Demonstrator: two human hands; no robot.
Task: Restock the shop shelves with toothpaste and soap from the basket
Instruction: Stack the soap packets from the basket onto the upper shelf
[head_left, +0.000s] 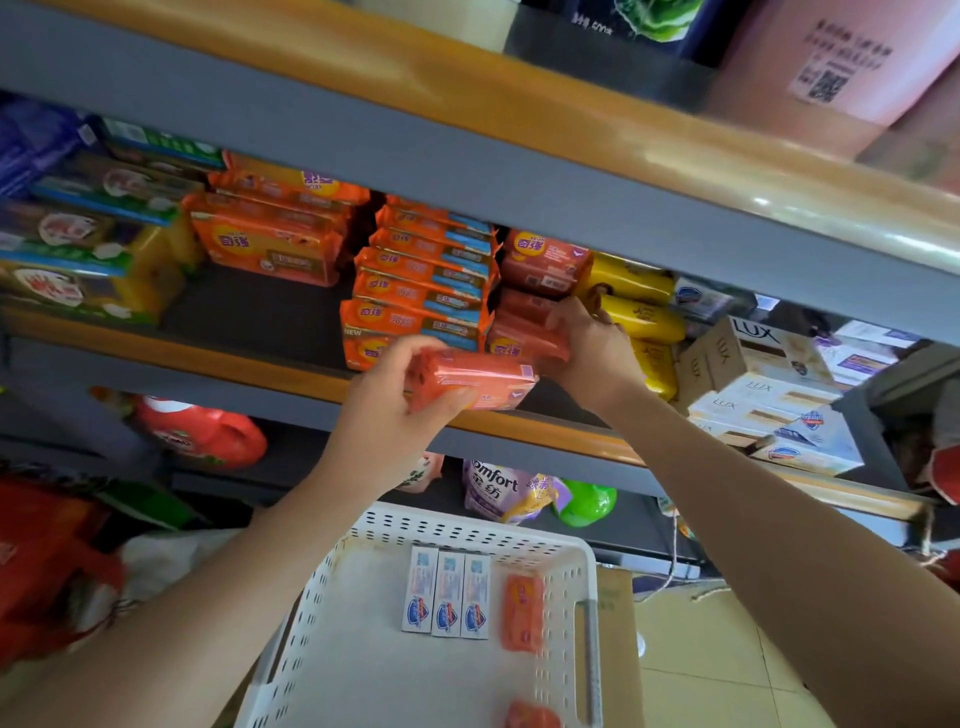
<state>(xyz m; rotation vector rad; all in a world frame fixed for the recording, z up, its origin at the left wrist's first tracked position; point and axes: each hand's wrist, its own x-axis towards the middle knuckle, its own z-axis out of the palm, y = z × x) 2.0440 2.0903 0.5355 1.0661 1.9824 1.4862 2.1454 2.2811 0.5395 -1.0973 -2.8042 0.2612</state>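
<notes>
In the white basket at six o'clock, three toothpaste boxes lie lengthwise beside an orange soap. The left hand grips a soap bar, long axis toward three o'clock. The right hand clasps stacked soap on the shelf. LUX boxes sit at three o'clock.

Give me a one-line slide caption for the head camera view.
Left hand holds an orange soap pack while the right hand grips soap stacked on the shelf.
</notes>
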